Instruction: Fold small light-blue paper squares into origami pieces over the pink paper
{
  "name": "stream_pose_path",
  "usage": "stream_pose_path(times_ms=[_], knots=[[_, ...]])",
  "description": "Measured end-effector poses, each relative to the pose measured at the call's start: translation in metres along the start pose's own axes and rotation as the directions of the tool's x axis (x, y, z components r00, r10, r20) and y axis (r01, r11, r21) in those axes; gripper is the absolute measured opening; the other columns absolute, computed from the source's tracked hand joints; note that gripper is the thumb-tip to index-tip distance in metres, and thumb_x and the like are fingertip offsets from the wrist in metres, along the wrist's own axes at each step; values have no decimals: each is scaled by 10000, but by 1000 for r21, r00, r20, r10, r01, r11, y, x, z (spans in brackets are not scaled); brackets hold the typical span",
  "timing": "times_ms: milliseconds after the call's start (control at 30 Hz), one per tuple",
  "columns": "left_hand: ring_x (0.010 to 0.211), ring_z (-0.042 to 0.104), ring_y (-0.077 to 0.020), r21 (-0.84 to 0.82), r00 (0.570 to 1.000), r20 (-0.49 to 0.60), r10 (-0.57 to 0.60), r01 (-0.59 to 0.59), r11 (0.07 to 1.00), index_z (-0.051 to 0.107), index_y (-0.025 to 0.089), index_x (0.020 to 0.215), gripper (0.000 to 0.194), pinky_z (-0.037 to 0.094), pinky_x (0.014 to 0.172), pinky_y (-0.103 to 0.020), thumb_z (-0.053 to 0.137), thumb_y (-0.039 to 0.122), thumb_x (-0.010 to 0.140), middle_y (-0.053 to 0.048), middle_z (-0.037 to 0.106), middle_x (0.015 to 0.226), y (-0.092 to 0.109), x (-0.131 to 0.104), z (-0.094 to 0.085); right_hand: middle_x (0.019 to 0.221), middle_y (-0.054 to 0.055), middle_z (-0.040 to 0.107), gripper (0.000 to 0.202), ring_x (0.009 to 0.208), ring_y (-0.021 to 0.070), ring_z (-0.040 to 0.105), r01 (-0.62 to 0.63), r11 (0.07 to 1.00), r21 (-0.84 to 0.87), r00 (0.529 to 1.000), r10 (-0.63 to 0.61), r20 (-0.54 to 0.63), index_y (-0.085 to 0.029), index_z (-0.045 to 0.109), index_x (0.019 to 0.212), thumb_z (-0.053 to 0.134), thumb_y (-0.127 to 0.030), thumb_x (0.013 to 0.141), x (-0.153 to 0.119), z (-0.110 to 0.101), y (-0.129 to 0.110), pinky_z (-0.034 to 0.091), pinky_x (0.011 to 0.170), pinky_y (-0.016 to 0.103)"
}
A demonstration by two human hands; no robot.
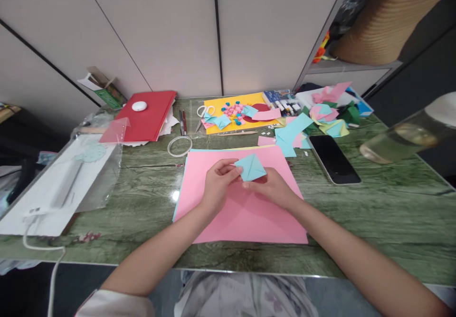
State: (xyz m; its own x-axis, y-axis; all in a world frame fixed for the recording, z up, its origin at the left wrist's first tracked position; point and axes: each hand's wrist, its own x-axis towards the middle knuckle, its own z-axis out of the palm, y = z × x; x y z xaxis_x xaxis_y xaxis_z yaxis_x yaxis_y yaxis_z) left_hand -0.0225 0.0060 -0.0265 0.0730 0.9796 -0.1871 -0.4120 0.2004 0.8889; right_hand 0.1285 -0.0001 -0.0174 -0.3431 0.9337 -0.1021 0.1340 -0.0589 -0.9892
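Note:
A small light-blue folded paper square (252,166) with crease lines is held up between both hands, over a stack of large sheets topped by a pink sheet (245,217). My left hand (219,179) pinches its left corner with thumb and fingers. From below right, my right hand (272,187) grips the lower edge, its thumb in front and its other fingers partly hidden behind the paper. More folded blue pieces (223,122) lie on a yellow sheet (213,129) at the back, beside small pink and blue balls (234,112).
At the right are a phone (335,159), a clear bottle (402,134) and paper scraps (292,134). Behind the stack lie scissors (205,111), a tape roll (180,146) and pens (183,122). A red folder (147,117) and a power strip (67,184) with a cable occupy the left.

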Motion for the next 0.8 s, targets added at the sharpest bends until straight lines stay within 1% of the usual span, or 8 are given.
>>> stream_pose_path(times_ms=[67, 233, 333, 433, 500, 533, 700, 800], knots=[[577, 566, -83, 6, 1000, 3, 7, -7, 1000, 629, 165, 855, 278, 474, 616, -237, 724, 217, 600, 24, 601, 636, -1, 1, -2, 840, 42, 669, 274, 800, 203, 590, -16, 1000, 18, 1000, 15, 24, -153, 631, 886, 642, -345, 691, 1, -2, -1, 437, 721, 316], [586, 561, -87, 86, 998, 56, -18, 13, 996, 627, 156, 880, 283, 458, 618, -236, 717, 216, 619, 10, 607, 642, 0, 2, -5, 760, 17, 631, 233, 709, 160, 556, 21, 997, 77, 997, -15, -78, -152, 616, 783, 611, -372, 707, 5, -11, 3, 421, 670, 279], [581, 552, -82, 127, 994, 101, -51, 38, 991, 623, 157, 907, 295, 444, 606, -221, 706, 230, 633, 22, 581, 618, 1, 2, -5, 706, 5, 602, 215, 664, 145, 529, 30, 994, 105, 996, -20, -91, -152, 592, 719, 610, -366, 706, 7, -12, 7, 414, 648, 271], [627, 562, -95, 173, 983, 167, -77, 47, 984, 613, 156, 935, 325, 445, 618, -224, 703, 237, 634, 13, 584, 661, 1, 1, -3, 656, -7, 563, 206, 627, 135, 493, 49, 999, 12, 990, -47, -136, -152, 585, 694, 597, -357, 712, 6, -10, 7, 391, 611, 258], [671, 577, -116, 206, 977, 193, -86, 46, 977, 605, 148, 920, 335, 455, 640, -243, 714, 233, 615, -10, 612, 721, 1, 0, -1, 623, -18, 535, 190, 602, 127, 466, 50, 997, -63, 984, -60, -169, -154, 582, 675, 593, -341, 710, 5, -8, 6, 371, 587, 249], [687, 584, -126, 218, 976, 198, -89, 45, 975, 602, 145, 908, 336, 459, 653, -254, 720, 226, 604, -20, 625, 744, 1, -1, -1, 613, -22, 526, 180, 596, 125, 459, 47, 996, -70, 983, -59, -176, -156, 580, 665, 590, -331, 707, 4, -7, 5, 366, 581, 248], [700, 600, -143, 221, 969, 236, -77, 24, 975, 589, 147, 883, 326, 470, 666, -272, 721, 181, 586, -31, 649, 766, 3, -3, 2, 631, -17, 548, 157, 604, 133, 482, -4, 995, 101, 990, 18, -142, -160, 590, 681, 592, -317, 687, 2, -5, 3, 386, 602, 262], [695, 605, -139, 218, 963, 266, -47, -13, 976, 561, 173, 960, 382, 479, 659, -269, 706, 173, 606, -23, 646, 786, 4, -3, 1, 635, -11, 553, 168, 617, 139, 492, -3, 990, 144, 991, 23, -133, -159, 595, 703, 601, -325, 684, 2, -4, 2, 392, 615, 268]])
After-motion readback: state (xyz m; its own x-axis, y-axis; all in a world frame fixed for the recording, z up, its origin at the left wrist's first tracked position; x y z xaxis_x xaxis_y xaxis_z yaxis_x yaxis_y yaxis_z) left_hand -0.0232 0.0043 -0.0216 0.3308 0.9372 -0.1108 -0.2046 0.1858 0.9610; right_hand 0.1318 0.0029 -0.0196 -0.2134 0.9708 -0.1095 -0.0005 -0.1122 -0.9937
